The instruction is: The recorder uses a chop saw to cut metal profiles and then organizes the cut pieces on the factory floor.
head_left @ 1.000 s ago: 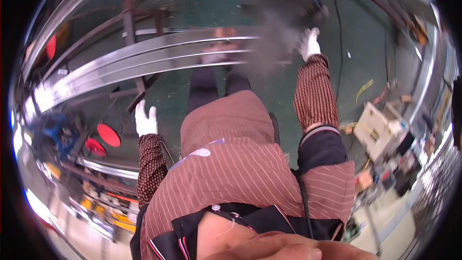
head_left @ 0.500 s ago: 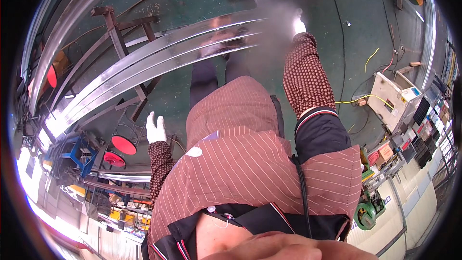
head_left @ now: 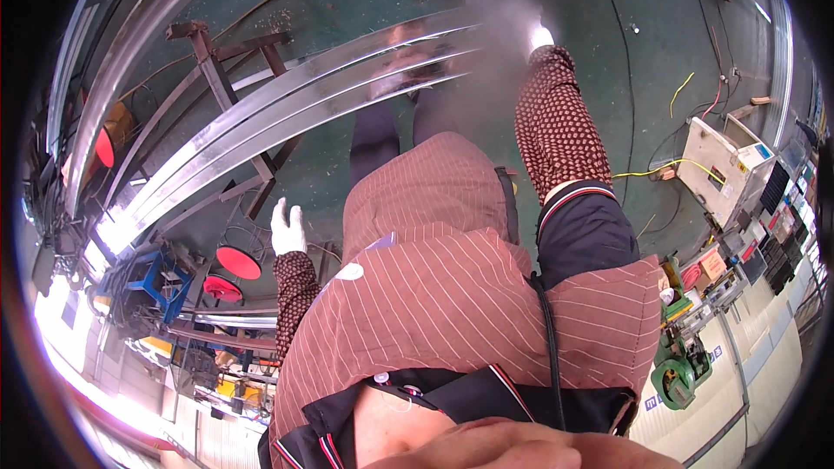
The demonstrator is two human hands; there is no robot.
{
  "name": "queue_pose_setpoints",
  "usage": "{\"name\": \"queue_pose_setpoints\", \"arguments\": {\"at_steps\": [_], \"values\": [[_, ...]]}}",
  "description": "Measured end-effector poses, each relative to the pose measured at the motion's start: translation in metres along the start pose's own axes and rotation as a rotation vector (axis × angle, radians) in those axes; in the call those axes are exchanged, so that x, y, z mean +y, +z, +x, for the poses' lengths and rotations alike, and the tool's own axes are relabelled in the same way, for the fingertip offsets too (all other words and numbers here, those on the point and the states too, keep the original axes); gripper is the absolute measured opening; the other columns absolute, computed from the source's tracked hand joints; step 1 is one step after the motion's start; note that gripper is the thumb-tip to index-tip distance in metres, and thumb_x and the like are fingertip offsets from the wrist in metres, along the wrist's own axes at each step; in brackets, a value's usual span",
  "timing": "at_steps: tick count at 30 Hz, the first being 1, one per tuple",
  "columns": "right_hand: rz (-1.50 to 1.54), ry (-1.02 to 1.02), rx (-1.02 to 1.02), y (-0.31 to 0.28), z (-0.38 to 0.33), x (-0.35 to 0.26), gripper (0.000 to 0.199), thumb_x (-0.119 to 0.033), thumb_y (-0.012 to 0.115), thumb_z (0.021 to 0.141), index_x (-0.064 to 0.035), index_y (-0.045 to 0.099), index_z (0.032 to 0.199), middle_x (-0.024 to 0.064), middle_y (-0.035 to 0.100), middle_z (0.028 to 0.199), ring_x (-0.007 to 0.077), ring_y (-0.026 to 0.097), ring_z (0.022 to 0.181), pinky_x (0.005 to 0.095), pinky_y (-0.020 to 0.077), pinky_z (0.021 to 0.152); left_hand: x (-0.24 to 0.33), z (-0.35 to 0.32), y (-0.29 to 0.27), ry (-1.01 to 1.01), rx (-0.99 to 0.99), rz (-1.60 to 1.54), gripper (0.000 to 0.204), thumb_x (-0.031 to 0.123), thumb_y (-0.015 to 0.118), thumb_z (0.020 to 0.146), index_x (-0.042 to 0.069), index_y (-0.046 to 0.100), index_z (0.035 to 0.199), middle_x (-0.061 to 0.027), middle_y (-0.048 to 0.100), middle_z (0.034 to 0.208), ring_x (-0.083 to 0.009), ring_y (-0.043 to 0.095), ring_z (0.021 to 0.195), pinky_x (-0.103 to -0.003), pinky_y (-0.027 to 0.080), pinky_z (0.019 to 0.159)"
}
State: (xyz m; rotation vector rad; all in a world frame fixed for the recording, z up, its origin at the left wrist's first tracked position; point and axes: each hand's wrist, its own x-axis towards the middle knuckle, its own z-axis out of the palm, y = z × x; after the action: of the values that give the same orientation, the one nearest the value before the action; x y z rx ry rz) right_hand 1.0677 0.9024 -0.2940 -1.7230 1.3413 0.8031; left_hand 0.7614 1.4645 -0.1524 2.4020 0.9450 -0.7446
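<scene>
Long shiny steel rails (head_left: pixel 287 100) lie on rust-coloured trestles (head_left: pixel 213 48) in front of me, running from the left toward the upper middle. My right hand (head_left: pixel 540 36), in a white glove with a dotted brown sleeve, reaches forward beside the rails' far end. Grey haze (head_left: pixel 495 26) hangs around it, and the fingers are too small and blurred to tell what they hold. My left hand (head_left: pixel 287 227), also in a white glove, hangs at my side with the fingers apart and nothing in it. It is below the rails and next to a red round stool (head_left: pixel 239 262).
The floor (head_left: pixel 634 52) is green with cables across it. A white machine box (head_left: pixel 721 165) with a yellow cable stands at the right, and a green machine (head_left: pixel 678 378) at the lower right. A blue stool (head_left: pixel 156 278) and a second red stool (head_left: pixel 221 288) stand at the lower left.
My right arm has stretched farther forward, and the hand now sits higher in the view inside the haze. The rails have shifted up in the picture. My left hand has hardly moved.
</scene>
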Motion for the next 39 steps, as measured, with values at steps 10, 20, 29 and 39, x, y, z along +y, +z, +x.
{"name": "queue_pose_setpoints", "arguments": {"at_steps": [10,20,29,39], "values": [[0.201,-0.148,-0.216,0.024,0.030,0.006,0.108,-0.087,0.015,0.089,-0.0019,0.055,0.142,0.0229,0.061,0.136,0.0341,0.058,0.126,0.0423,0.0418,0.108,-0.006,-0.014,0.000,-0.051,-0.020,-0.129,0.051,0.022,0.063,0.099,0.001,0.051,0.144,-0.0185,0.053,0.147,-0.0276,0.051,0.136,-0.037,0.039,0.114],[0.192,-0.164,-0.198,0.014,0.046,0.014,0.098,-0.085,0.020,0.090,-0.0126,0.055,0.145,0.0201,0.057,0.143,0.0327,0.048,0.139,0.0469,0.0355,0.114,0.009,-0.014,-0.003,-0.036,-0.074,-0.142,0.050,0.019,0.063,0.100,0.001,0.050,0.144,-0.0168,0.052,0.148,-0.0259,0.051,0.137,-0.036,0.037,0.115],[0.628,-0.172,-0.470,0.015,0.049,0.023,0.062,-0.076,0.029,0.097,-0.0228,0.036,0.066,-0.0076,0.025,0.056,0.0111,0.023,0.040,0.0303,0.0164,0.039,-0.010,-0.028,0.003,-0.040,-0.086,-0.184,0.050,0.021,0.062,0.100,0.001,0.051,0.144,-0.0169,0.054,0.147,-0.0269,0.051,0.136,-0.036,0.037,0.115],[0.522,-0.081,-0.342,0.008,0.006,0.006,0.062,-0.077,0.026,0.097,-0.0226,0.041,0.071,-0.0089,0.025,0.058,0.0091,0.022,0.043,0.0285,0.0188,0.042,-0.055,-0.043,0.038,-0.226,-0.193,-0.548,0.043,0.022,0.058,0.103,0.002,0.055,0.141,-0.0117,0.061,0.139,-0.0184,0.056,0.127,-0.030,0.040,0.109]]}}
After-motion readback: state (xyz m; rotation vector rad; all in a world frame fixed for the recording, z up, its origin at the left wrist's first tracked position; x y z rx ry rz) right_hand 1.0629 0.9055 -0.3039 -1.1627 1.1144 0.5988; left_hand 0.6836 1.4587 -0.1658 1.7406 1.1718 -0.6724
